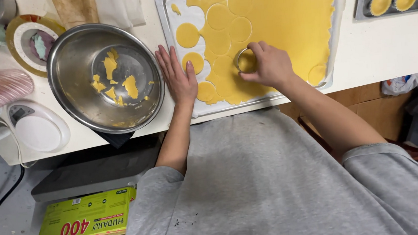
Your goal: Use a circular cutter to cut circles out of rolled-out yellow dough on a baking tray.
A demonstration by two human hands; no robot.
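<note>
Pinched from above, the round metal cutter [244,60] sits under the fingertips of the right hand [266,65], which close on its rim and press it into the yellow dough sheet [280,14]. That sheet lies on a paper-lined baking tray [168,32], with the cutter near its middle. Flat and open, the left hand [179,78] rests at about nine o'clock from the cutter, palm down on the tray's edge, its thumb beside a cut disc [194,62].

I judge the dough soft, thin and easily torn or stretched; a disc is best lifted from beneath its edge, not pinched. Stiff and light, the cutter takes a rim grip well. How deep it has sunk is hard to tell.

Further toward nine o'clock, a steel bowl [68,68] holds dough scraps [129,86]; a tart pan [365,3] lies at two o'clock.
</note>
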